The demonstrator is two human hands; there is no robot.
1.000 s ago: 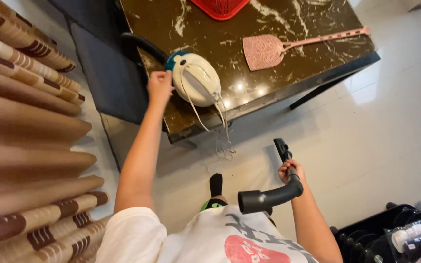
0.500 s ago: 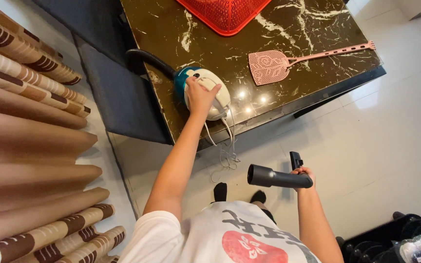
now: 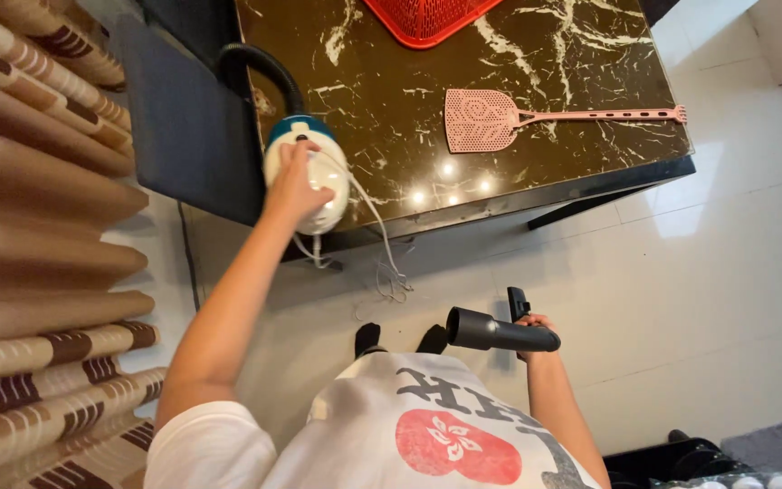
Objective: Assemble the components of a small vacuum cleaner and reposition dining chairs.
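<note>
A small rounded white vacuum cleaner body with a teal end (image 3: 308, 172) sits at the near left corner of the dark brown marble-patterned bench (image 3: 536, 54), partly over its edge. The left hand (image 3: 293, 181) lies on top of it, fingers curled over the white shell in a grip. A black ribbed hose (image 3: 262, 68) rises from the teal end and curves away over the bench's left edge. A thin white power cord (image 3: 382, 244) hangs from the body and dangles in loops below the bench edge, above the floor.

The right hand (image 3: 532, 328) is closed round a black curved plastic vacuum tube (image 3: 498, 331), held low in front of the person's body, its open round end pointing left; a narrow black piece sticks up just behind the hand.

Farther along the bench lies a pink plastic fly swatter (image 3: 536, 118), flat, handle pointing right. A red plastic mesh basket (image 3: 423, 16) stands at the far edge, cut off by the frame. Brown striped curtains (image 3: 29, 263) hang at the left, and the floor is pale glossy tile (image 3: 726, 272).
</note>
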